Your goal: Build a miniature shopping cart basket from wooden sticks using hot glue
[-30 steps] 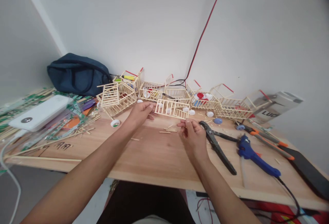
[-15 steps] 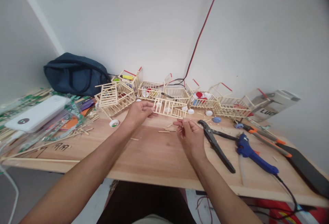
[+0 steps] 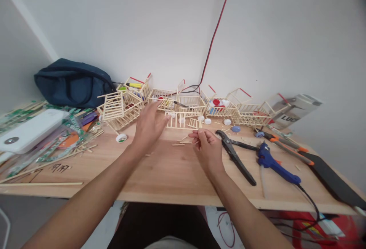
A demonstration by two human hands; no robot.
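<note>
My left hand (image 3: 150,125) is raised over the table with its fingers stretched out and nothing in them; motion blurs it slightly. It is beside the left end of a small flat frame of thin wooden sticks (image 3: 176,122). At the frame's lower right corner, the fingers of my right hand (image 3: 208,144) are pinched together on it. Short loose sticks (image 3: 178,145) lie on the wooden table (image 3: 168,180) between the hands. Behind stands a row of small stick-built carts, among them one cart (image 3: 190,102) just behind the frame and another (image 3: 122,111) at the left.
Pliers (image 3: 238,161), a blue glue gun (image 3: 277,165) and orange-handled cutters (image 3: 291,151) lie at the right. At the left are a white power bank (image 3: 34,129), plastic wrappers and a blue bag (image 3: 76,83). White bottle caps (image 3: 121,138) are scattered about.
My left hand has let go of the stick frame's left end and opened, rising slightly. My right hand stays at the right corner. The whole view has shifted a little.
</note>
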